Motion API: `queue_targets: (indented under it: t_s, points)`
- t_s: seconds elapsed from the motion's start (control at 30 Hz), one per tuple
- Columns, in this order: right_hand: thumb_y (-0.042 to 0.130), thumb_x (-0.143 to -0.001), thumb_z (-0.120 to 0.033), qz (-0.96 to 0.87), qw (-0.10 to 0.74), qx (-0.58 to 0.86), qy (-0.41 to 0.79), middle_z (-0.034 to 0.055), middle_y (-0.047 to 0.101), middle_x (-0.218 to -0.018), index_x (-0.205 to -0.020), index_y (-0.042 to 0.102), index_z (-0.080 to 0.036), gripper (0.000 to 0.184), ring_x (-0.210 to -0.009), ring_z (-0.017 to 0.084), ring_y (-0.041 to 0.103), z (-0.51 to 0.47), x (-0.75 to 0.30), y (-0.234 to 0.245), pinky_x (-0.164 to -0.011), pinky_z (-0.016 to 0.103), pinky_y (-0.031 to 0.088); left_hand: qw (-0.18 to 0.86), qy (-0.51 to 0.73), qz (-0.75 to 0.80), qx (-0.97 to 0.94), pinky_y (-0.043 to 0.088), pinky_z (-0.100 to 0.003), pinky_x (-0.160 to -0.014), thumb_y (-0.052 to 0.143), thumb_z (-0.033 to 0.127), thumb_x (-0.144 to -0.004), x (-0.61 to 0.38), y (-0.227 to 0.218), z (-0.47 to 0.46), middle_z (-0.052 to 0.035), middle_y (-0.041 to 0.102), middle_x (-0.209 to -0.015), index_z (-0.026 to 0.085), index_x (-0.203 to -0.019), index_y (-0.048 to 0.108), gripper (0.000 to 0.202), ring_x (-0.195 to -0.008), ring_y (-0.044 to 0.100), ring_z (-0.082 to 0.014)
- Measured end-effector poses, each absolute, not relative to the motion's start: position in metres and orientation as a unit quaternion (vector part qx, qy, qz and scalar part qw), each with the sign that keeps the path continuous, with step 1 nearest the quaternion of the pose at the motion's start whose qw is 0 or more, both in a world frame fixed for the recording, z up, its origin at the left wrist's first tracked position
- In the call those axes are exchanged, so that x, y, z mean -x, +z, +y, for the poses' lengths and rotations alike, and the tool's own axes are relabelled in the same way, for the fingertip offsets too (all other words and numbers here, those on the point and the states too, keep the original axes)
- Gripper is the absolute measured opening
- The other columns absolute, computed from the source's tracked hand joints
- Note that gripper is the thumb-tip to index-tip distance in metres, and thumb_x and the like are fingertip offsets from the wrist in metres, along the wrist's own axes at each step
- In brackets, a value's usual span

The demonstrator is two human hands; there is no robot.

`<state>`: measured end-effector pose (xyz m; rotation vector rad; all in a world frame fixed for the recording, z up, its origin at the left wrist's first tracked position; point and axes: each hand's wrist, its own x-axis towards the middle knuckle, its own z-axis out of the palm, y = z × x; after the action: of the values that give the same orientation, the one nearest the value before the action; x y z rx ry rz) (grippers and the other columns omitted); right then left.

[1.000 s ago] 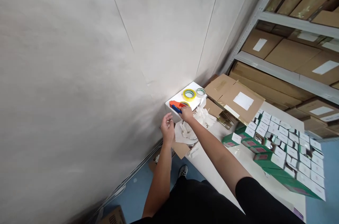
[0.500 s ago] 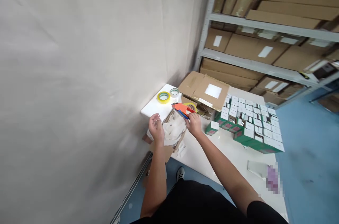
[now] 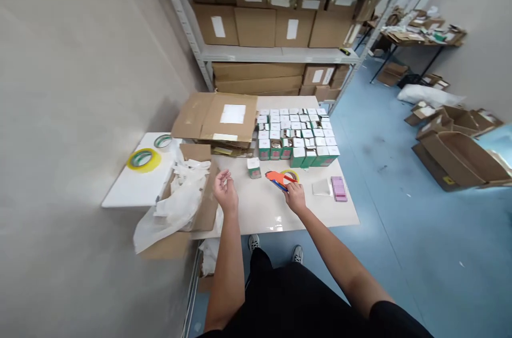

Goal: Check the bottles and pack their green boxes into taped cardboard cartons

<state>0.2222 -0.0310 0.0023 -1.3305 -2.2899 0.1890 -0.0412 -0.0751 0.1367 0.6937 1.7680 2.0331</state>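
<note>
My right hand (image 3: 296,198) grips an orange and blue tape dispenser (image 3: 275,176) with a yellow-edged roll of tape on it, held above the white table (image 3: 260,210). My left hand (image 3: 225,190) is raised beside it, empty, its fingers loosely curled and apart. Just beyond the hands stands a single small green and white box (image 3: 253,167). Behind it are packed rows of similar green and white boxes (image 3: 320,141), some with their top flaps up. Left of my left hand is an open carton (image 3: 208,204) with crumpled white paper (image 3: 186,183) in it.
A yellow tape roll (image 3: 144,160) and a thinner roll (image 3: 162,141) lie on a white block (image 3: 124,188) at the left. Flattened cardboard (image 3: 200,114) is stacked behind. Purple packs (image 3: 339,188) lie at the right. A shelf rack (image 3: 280,54) holds cartons.
My view has swung right. My right hand has carried the tape dispenser from near the paper-filled carton to over the table. My left hand has also moved right, clear of the carton's paper.
</note>
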Motion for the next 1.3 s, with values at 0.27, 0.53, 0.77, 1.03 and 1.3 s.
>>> queue_targets:
  t_s: [0.27, 0.53, 0.77, 1.03, 1.3]
  points:
    - [0.057, -0.091, -0.011, -0.742, 0.009, 0.641, 0.197, 0.0147, 0.069, -0.126, -0.120, 0.067, -0.016, 0.032, -0.124, 0.029, 0.057, -0.058, -0.378, -0.081, -0.101, 0.039, 0.040, 0.218, 0.643, 0.670, -0.299, 0.056, -0.030, -0.088, 0.062, 0.025, -0.085, -0.081, 0.103, -0.092, -0.0093, 0.072, -0.115, 0.020, -0.110, 0.067, 0.026, -0.105, 0.069, -0.0199]
    - [0.060, -0.090, -0.024, -0.681, 0.015, 0.670, 0.294, 0.0116, 0.068, -0.134, -0.123, 0.067, -0.019, 0.034, -0.125, 0.027, 0.059, -0.076, -0.447, -0.083, -0.101, 0.036, 0.047, 0.258, 0.597, 0.677, -0.344, 0.056, -0.033, -0.091, 0.060, 0.026, -0.088, -0.153, 0.107, -0.075, -0.0100, 0.072, -0.117, 0.022, -0.111, 0.067, 0.025, -0.107, 0.070, -0.0211]
    - [0.055, -0.094, -0.039, -0.637, 0.300, 0.658, 0.268, 0.0154, 0.068, -0.132, -0.134, 0.063, -0.017, 0.046, -0.124, 0.030, 0.061, -0.032, -0.428, 0.004, -0.105, 0.046, 0.051, 0.274, 0.587, 0.641, -0.412, 0.056, -0.036, -0.097, 0.060, 0.028, -0.092, -0.179, 0.141, -0.040, -0.0100, 0.070, -0.126, 0.023, -0.120, 0.068, 0.029, -0.116, 0.068, -0.0229]
    - [0.054, -0.098, -0.037, -0.689, 0.476, 0.502, 0.217, 0.0132, 0.068, -0.135, -0.136, 0.062, -0.021, 0.042, -0.130, 0.028, 0.059, 0.029, -0.347, 0.124, -0.114, 0.050, 0.047, 0.264, 0.597, 0.599, -0.463, 0.053, -0.041, -0.107, 0.063, 0.033, -0.094, -0.144, 0.174, -0.037, -0.0095, 0.065, -0.140, 0.027, -0.133, 0.066, 0.040, -0.131, 0.060, -0.0251]
    - [0.051, -0.099, -0.036, -0.742, 0.476, 0.405, 0.244, 0.0123, 0.067, -0.139, -0.139, 0.061, -0.021, 0.044, -0.133, 0.027, 0.058, 0.062, -0.207, 0.172, -0.116, 0.050, 0.045, 0.225, 0.625, 0.598, -0.450, 0.052, -0.044, -0.110, 0.065, 0.036, -0.094, -0.029, 0.201, -0.030, -0.0099, 0.061, -0.144, 0.028, -0.137, 0.065, 0.044, -0.136, 0.056, -0.0271]
